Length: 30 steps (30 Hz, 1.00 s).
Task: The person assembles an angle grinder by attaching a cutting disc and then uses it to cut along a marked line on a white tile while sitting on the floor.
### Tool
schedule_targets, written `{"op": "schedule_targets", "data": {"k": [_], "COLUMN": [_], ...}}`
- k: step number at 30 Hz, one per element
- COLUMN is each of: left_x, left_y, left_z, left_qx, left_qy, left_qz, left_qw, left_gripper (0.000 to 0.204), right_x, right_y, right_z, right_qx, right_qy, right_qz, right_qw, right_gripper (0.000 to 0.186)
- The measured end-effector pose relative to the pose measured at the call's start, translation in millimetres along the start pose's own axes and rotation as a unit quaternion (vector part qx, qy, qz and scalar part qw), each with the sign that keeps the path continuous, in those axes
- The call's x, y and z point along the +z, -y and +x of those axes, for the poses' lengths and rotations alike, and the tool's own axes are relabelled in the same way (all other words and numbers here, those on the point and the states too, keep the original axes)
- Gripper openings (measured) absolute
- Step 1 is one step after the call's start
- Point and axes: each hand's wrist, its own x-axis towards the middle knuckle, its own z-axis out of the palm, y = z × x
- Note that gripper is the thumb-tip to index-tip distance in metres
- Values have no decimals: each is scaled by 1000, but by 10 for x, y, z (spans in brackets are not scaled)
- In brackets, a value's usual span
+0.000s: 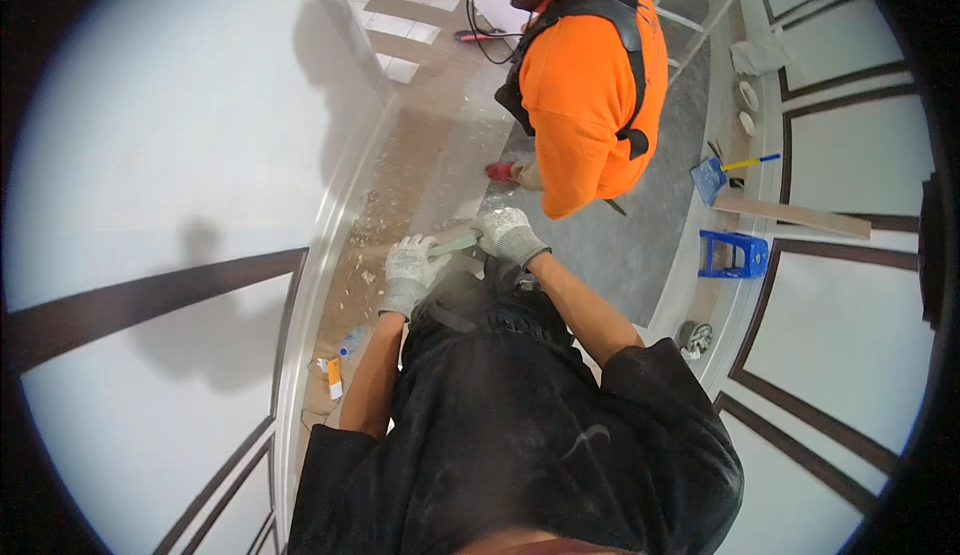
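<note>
Both my hands are in pale knitted work gloves, close together in front of my body. A narrow, flat, pale green thing [455, 245] spans the gap between them; its exact kind does not show. My left hand [408, 275] is closed at its left end. At the other end my right hand [510, 236] is closed too, its fingertips partly hidden. Below them lies a brown floor covering [385, 210] strewn with white flakes and dust.
Just ahead bends a co-worker in an orange top [580, 85] with black straps, one hand in a red-tipped glove [503, 172]. A blue stool [735, 255], dustpan [709, 181] and wooden board [795, 217] line the right wall. A bottle [352, 340] lies left; a ladder [700, 20] stands ahead.
</note>
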Motion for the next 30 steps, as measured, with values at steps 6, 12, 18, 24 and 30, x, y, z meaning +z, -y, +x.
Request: {"op": "schedule_targets", "data": {"k": [6, 12, 18, 24, 30], "left_x": [-38, -25, 17, -41, -107], "left_y": [-15, 1, 59, 21, -70], "left_z": [29, 30, 38, 26, 27], "left_qx": [-3, 22, 17, -1, -2], "left_qy": [18, -5, 22, 36, 16], "left_qz": [2, -1, -5, -1, -7], "left_qw": [1000, 1000, 1000, 999, 1000], "left_gripper": [49, 47, 47, 49, 48], "right_x": [-262, -313, -236, -301, -350], "right_y": [129, 161, 161, 195, 163], "right_z": [-130, -88, -61, -97, -120], "right_qx": [-1, 32, 34, 30, 34], "right_qy": [0, 47, 45, 43, 53], "right_qz": [18, 6, 18, 27, 36], "right_qw": [1000, 998, 998, 998, 997], "right_gripper": [31, 37, 39, 39, 40]}}
